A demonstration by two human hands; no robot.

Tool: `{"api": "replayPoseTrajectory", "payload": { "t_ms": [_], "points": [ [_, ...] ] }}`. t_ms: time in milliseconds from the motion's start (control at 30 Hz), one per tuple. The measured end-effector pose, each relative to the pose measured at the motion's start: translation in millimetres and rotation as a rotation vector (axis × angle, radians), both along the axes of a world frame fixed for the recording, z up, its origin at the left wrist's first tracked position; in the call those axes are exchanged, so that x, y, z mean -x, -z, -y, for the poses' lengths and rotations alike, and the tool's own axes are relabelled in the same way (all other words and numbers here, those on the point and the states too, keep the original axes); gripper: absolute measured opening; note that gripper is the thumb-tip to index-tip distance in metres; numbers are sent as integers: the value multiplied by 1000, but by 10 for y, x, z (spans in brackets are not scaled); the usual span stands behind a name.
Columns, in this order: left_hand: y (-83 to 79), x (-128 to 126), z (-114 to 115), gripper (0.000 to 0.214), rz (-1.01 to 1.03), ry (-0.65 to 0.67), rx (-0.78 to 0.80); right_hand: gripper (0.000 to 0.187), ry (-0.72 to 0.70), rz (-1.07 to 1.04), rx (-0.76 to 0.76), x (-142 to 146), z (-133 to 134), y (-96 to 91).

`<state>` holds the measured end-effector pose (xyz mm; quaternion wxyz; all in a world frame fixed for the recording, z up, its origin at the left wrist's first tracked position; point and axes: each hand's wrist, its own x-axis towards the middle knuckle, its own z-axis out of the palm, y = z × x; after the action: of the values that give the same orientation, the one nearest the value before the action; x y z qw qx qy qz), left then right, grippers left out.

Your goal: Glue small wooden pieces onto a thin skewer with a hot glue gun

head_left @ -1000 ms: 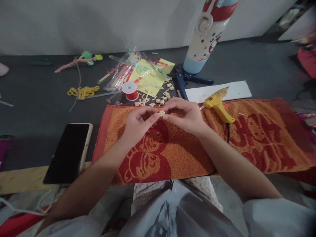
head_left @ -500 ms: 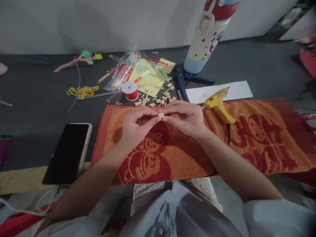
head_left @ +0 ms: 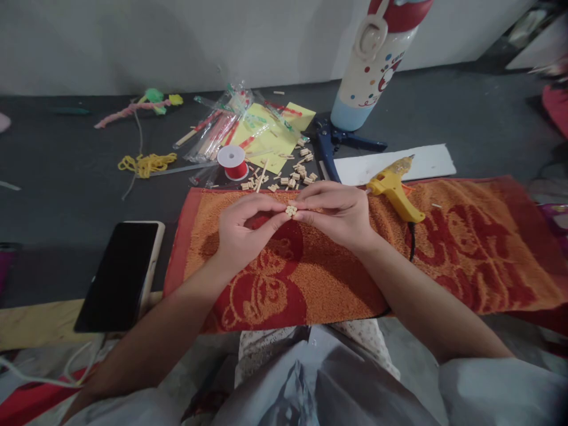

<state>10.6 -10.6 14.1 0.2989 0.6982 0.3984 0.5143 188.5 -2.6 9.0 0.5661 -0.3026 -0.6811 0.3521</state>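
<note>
A small bundle of short wooden stick pieces [head_left: 291, 210] is pinched between my two hands, its round cut ends turned up toward me. My left hand [head_left: 246, 228] grips its left side with thumb and forefinger. On the other side, the thumb and fingertips of my right hand [head_left: 337, 213] press against it. Both hands are above an orange and red towel [head_left: 341, 284]. Just beyond my fingers lie many cut stick pieces [head_left: 298, 177], some apparently grouped in little bundles.
A yellow glue gun [head_left: 394, 189] rests on the towel's far edge beside a white strip [head_left: 432, 163]. Behind are a blue-handled cutter [head_left: 328, 148], a bottle [head_left: 359, 89], a red ribbon spool [head_left: 234, 163] and bagged sticks [head_left: 217, 133]. A phone [head_left: 119, 275] lies left, yellow cord [head_left: 148, 165] farther back.
Both hands keep their pinch on the little stick bundle, which sits very slightly lower in view. Nothing else has visibly moved beyond a slight shift of the camera.
</note>
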Motion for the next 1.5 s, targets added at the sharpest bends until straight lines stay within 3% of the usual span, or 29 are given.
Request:
{"api": "replayPoseTrajectory", "payload": {
  "t_ms": [367,700,1500],
  "points": [
    [26,-3,-5,10,47,6,30,14,21,37,12,-6,-3,-19],
    [49,-23,-11,18,148,-1,251,16,-30,59,51,-25,-33,-20],
    [61,-8,-14,10,67,39,84,13,-69,8,13,-24,-37,12]
  ]
}}
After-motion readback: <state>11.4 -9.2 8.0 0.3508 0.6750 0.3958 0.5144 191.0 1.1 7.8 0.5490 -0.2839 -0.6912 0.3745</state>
